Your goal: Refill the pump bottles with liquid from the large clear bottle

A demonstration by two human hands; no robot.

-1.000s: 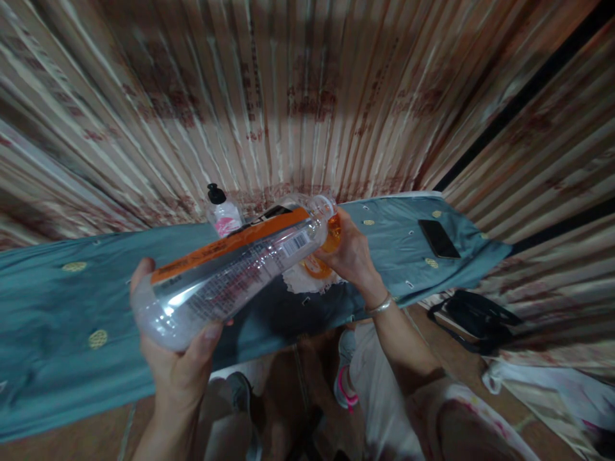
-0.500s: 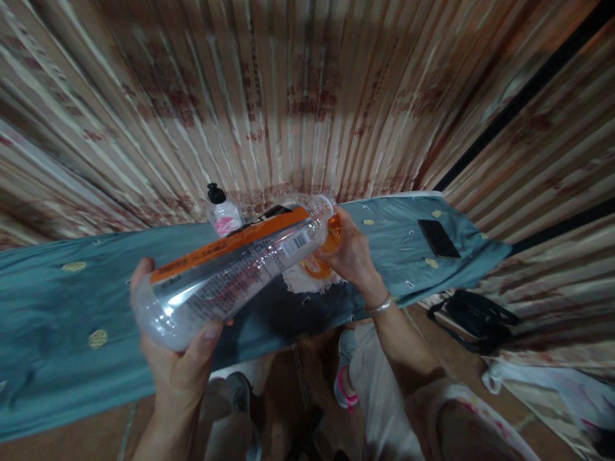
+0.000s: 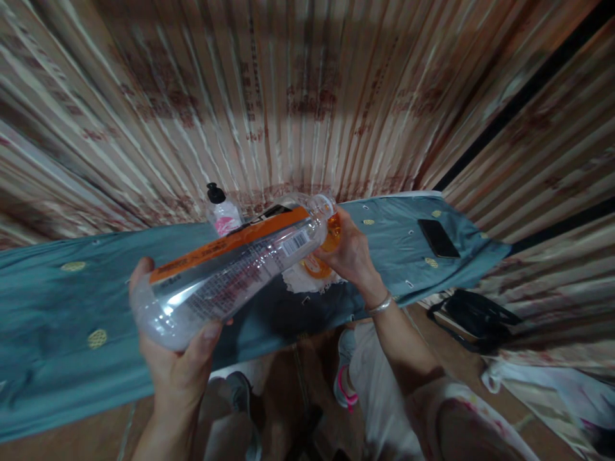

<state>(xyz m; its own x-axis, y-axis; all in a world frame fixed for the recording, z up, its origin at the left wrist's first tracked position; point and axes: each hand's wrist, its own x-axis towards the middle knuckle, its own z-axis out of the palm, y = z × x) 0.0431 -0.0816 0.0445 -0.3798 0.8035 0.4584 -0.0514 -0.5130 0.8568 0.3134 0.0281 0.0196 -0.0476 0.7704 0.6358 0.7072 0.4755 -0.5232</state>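
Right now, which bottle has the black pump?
The pink-marked upright bottle. The tilted bottle in the left hand shows no pump; the right hand partly hides the orange bottle.

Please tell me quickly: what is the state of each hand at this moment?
Left hand: closed, holding the bottom end of the clear bottle.
Right hand: closed, holding the orange container.

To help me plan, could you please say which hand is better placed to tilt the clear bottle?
Likely the left hand: it holds the clear bottle near its base, while the right hand holds the orange bottle near the clear bottle's mouth.
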